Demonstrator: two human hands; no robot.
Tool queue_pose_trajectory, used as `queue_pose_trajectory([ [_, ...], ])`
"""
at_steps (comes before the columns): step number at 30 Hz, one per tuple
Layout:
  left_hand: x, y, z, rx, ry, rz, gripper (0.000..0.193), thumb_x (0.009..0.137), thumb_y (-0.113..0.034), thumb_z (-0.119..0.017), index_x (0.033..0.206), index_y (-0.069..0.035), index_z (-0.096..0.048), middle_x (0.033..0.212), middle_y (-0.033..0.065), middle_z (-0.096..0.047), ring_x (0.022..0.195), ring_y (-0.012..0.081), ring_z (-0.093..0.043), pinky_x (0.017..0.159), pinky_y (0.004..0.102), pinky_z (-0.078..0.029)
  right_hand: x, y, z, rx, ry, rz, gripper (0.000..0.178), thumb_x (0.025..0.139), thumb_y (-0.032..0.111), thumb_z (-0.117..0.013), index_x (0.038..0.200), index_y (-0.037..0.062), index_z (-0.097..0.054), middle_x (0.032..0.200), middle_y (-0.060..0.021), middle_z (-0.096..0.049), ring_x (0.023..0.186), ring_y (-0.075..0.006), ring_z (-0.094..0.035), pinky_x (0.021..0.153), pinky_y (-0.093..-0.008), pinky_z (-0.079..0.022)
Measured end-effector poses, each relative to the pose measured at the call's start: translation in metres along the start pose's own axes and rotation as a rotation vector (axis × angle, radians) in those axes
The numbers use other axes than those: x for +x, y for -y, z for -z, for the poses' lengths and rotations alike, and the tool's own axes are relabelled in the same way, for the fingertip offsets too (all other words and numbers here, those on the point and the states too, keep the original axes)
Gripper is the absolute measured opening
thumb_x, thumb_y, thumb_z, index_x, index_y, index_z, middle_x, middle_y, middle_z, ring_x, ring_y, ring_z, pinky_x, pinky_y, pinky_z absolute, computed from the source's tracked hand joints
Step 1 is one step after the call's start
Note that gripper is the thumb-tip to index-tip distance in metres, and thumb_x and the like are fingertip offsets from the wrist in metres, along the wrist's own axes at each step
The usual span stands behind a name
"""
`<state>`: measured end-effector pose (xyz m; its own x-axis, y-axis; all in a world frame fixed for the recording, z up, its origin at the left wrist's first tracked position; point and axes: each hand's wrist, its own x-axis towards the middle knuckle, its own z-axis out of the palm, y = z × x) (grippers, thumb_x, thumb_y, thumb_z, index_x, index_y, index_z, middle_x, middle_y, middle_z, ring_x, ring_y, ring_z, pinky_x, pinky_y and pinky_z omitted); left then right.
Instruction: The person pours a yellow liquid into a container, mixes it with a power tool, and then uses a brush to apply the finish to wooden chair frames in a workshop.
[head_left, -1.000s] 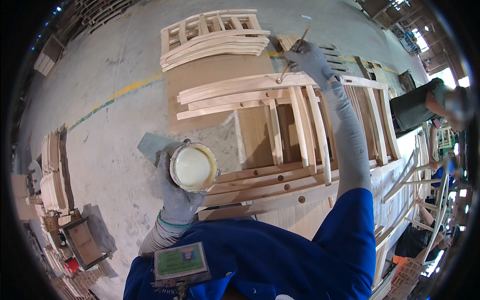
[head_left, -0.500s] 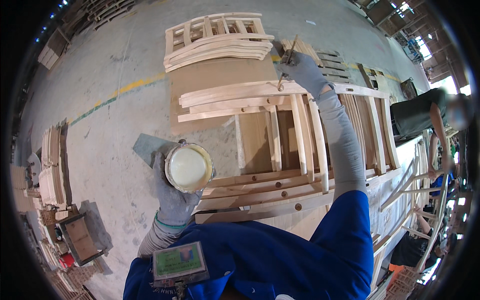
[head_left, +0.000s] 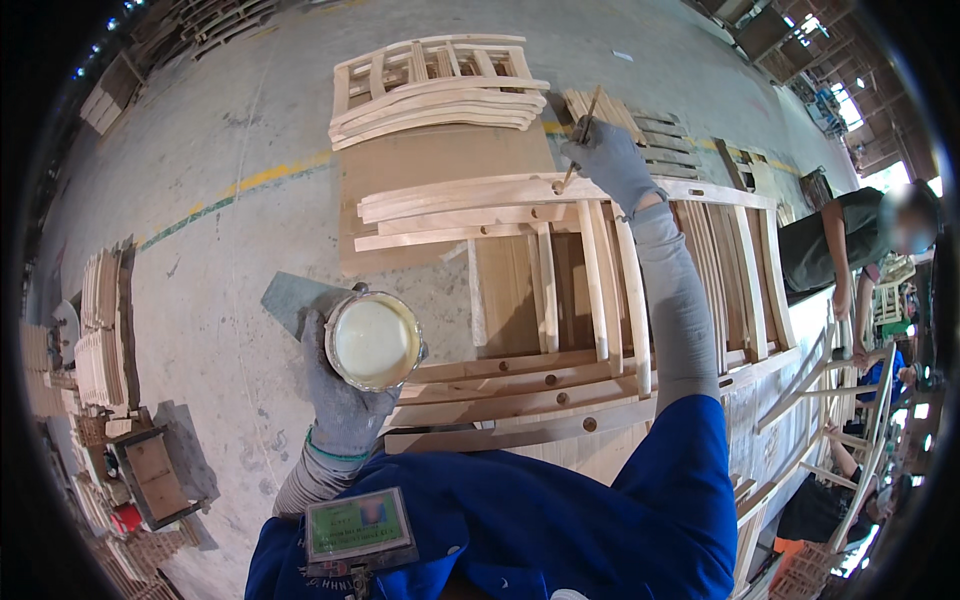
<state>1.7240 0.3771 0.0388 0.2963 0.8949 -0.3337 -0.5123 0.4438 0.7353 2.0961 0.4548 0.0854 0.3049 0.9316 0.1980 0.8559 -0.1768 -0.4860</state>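
My left hand (head_left: pixel 345 408), in a grey glove, is wrapped round a round cup (head_left: pixel 415 350) of creamy white liquid (head_left: pixel 373 338). A dark flat plate (head_left: pixel 290 300) juts out beside that hand. Farther off to the right, my gloved right hand (head_left: pixel 612 160) pinches a thin stick (head_left: pixel 594 104). The lower tip of the stick is at or just beside a round hole in the top rail (head_left: pixel 440 200) of a wooden frame; whether it is inside I cannot tell. Several such frames lie together, joined by slats (head_left: pixel 600 280), with more holes in the near rails (head_left: pixel 520 403).
Beyond lies a stack of curved wooden frames (head_left: pixel 430 105) on a cardboard sheet (head_left: pixel 440 150). Wood piles (head_left: pixel 103 330) and a framed box (head_left: pixel 158 475) stand at the left. A person (head_left: pixel 825 240) works at the right near a wooden chair frame (head_left: pixel 870 440).
The right hand and the stick have shifted slightly, with the stick's tip staying by the same hole. The cup has moved a little left. At right, the person has changed posture.
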Motion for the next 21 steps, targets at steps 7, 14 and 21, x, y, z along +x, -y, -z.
queue_pose_trajectory([
  [7, -0.001, -0.012, -0.01, -0.457, 0.051, 0.223, 0.059, 0.089, -0.056, -0.041, 0.126, -0.011, -0.047, 0.117, 0.0098, -0.054, 0.109, 0.0278, -0.051, 0.091, 0.0461, -0.043, -0.001, 0.005, -0.002, 0.096, -0.046, -0.048, 0.031, 0.072, 0.028, -0.063, 0.086, 0.001, -0.062, 0.078, -0.018, -0.064, 0.078, -0.0358, -0.061, 0.07, -0.0406, -0.048],
  [14, -0.002, -0.016, -0.01, -0.423, 0.167, 0.165, 0.059, 0.089, -0.055, -0.042, 0.128, -0.011, -0.046, 0.119, 0.0111, -0.053, 0.11, 0.0287, -0.051, 0.091, 0.0459, -0.043, -0.001, 0.006, -0.003, 0.037, -0.024, -0.083, 0.031, 0.073, 0.028, -0.062, 0.089, 0.0019, -0.062, 0.081, -0.0179, -0.064, 0.08, -0.0356, -0.062, 0.071, -0.0407, -0.048],
  [21, 0.001, -0.019, -0.017, -0.435, 0.221, 0.185, 0.059, 0.09, -0.053, -0.042, 0.13, -0.011, -0.043, 0.124, 0.0109, -0.049, 0.115, 0.0297, -0.047, 0.094, 0.0484, -0.041, -0.042, -0.006, 0.033, 0.277, -0.1, -0.064, 0.034, 0.073, 0.029, -0.066, 0.092, 0.0015, -0.062, 0.079, -0.0132, -0.064, 0.079, -0.0271, -0.063, 0.073, -0.0341, -0.048],
])
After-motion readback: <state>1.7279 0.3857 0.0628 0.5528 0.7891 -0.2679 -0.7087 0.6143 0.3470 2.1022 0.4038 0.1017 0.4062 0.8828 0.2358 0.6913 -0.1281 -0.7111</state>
